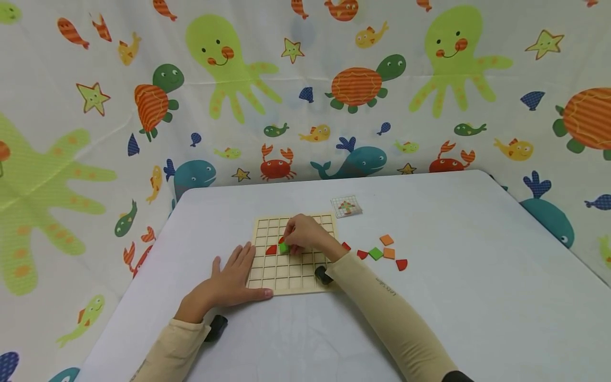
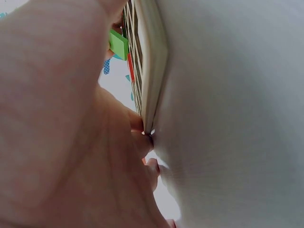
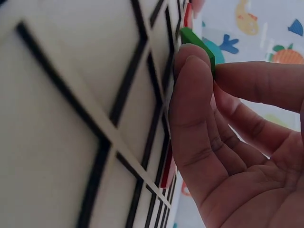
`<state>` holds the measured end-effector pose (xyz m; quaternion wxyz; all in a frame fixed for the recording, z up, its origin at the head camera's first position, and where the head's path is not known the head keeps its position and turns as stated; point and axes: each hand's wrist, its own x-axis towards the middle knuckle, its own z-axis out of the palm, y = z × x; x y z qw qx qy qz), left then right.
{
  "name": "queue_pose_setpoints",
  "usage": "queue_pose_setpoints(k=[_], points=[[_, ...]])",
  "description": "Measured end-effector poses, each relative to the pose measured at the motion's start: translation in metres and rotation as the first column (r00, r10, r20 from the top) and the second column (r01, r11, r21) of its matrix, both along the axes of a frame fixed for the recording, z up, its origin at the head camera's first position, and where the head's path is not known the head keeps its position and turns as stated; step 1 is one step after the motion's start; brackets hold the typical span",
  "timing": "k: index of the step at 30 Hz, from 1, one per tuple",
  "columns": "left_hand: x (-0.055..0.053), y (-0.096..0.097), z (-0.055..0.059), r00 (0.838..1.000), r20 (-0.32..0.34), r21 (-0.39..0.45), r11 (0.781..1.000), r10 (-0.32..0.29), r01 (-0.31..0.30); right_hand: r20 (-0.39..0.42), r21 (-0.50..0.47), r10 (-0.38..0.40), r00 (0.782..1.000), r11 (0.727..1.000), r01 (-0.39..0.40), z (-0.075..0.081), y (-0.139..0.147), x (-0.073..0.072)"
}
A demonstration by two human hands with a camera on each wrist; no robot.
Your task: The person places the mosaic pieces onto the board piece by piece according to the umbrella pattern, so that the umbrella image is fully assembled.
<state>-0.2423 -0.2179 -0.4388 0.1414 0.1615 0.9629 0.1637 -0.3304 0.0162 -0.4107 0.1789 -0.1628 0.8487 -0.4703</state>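
In the head view a square wooden grid board (image 1: 286, 277) lies flat on the white table. My right hand (image 1: 306, 234) is over its upper middle, pinching a green square tile (image 1: 284, 248) between thumb and fingers. The right wrist view has this tile (image 3: 198, 45) tilted, one end close to the grid. Just left of it a red quarter-circle tile (image 1: 271, 250) lies on the board; another red tile (image 1: 281, 240) is partly hidden behind the right fingers. My left hand (image 1: 230, 279) rests spread along the board's left edge, its thumb at the lower left corner.
Right of the board lie loose tiles: a green one (image 1: 376, 253), orange squares (image 1: 389, 253) and several red quarter-circles (image 1: 402, 264), near the right forearm. A pattern card (image 1: 347, 206) sits beyond the board's far right corner. A sea-animal cloth (image 1: 296, 111) hangs behind the table.
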Motion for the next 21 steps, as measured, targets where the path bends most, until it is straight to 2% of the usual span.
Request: queue_pose_setpoints(k=[21], points=[[0.0004,-0.001,-0.0007,1.0,0.001,0.01,1.0,0.001,-0.001,-0.027,-0.006,-0.027,0.999,1.0,0.027,-0.0017,-0.0015,0.004]])
